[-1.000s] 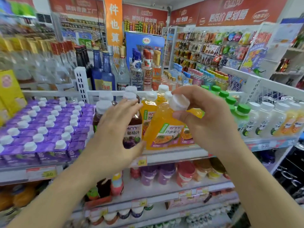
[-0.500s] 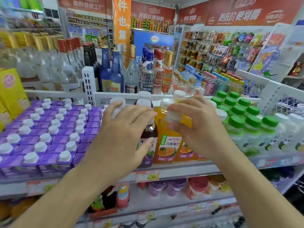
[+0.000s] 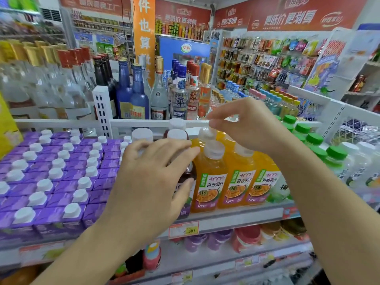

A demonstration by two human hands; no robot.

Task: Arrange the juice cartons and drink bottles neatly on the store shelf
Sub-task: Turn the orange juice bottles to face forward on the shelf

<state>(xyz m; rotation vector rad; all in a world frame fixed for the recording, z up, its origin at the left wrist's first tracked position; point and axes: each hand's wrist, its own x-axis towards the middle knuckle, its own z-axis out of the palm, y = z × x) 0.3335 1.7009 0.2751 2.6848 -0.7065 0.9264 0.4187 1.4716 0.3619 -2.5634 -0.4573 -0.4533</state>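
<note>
Three orange passion-fruit juice bottles (image 3: 210, 182) with white caps stand side by side at the front of the white shelf (image 3: 236, 215). Left of them is a dark grape juice bottle (image 3: 191, 170). My left hand (image 3: 152, 182) wraps this bottle, fingers over its shoulder and thumb low on its side. My right hand (image 3: 246, 124) hovers just above the orange bottles' caps, fingers loosely apart and holding nothing. Purple juice cartons (image 3: 51, 182) with white caps fill the shelf's left part in tight rows.
Green-capped pale drink bottles (image 3: 337, 157) stand in rows to the right of the orange ones. Tall liquor bottles (image 3: 139, 95) rise behind a white rail. A yellow box (image 3: 6, 124) sits at the far left. Lower shelves hold small cups and bottles, with a price tag (image 3: 183, 229) on the edge.
My right hand set the tilted orange bottle upright in the front row, then let go of its cap and lifted. My left hand stayed on the grape juice bottle.
</note>
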